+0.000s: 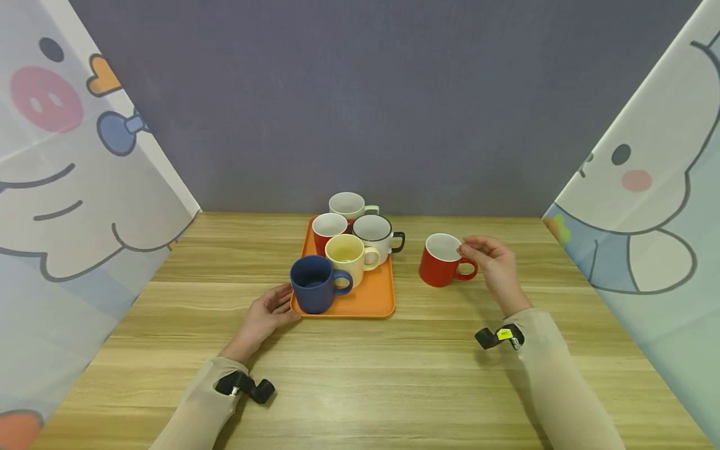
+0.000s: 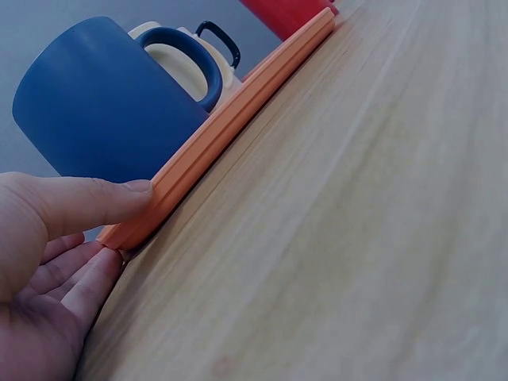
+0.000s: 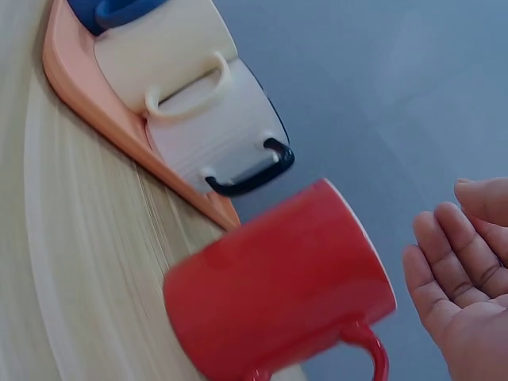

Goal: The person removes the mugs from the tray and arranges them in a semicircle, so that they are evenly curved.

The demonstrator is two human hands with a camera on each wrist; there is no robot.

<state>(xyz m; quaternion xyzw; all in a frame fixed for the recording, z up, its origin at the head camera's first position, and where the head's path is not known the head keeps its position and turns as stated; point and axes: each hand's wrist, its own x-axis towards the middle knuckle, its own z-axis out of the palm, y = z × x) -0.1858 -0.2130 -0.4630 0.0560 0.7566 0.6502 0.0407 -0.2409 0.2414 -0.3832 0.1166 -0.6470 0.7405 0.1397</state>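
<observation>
An orange tray [image 1: 368,299] holds several mugs. At its front left corner my left hand [image 1: 269,314] grips the tray, thumb against the front edge and fingers at the side in the left wrist view. The blue mug [image 1: 312,287] stands closest to that hand. Behind it are a cream mug [image 1: 350,265], a white mug with a black handle [image 1: 374,236], a red mug [image 1: 323,240] and a pale-handled mug [image 1: 345,205]. To the right of the tray, another red mug [image 1: 437,269] stands on the table. My right hand [image 3: 468,278] is apart from its rim, fingers loosely bent, holding nothing.
The wooden table [image 1: 337,381] runs back to a grey wall [image 1: 360,100]. Cartoon-printed panels stand at left [image 1: 84,206] and right [image 1: 647,212]. A black wrist camera [image 1: 244,385] is strapped on the left sleeve, another wrist camera [image 1: 499,336] on the right.
</observation>
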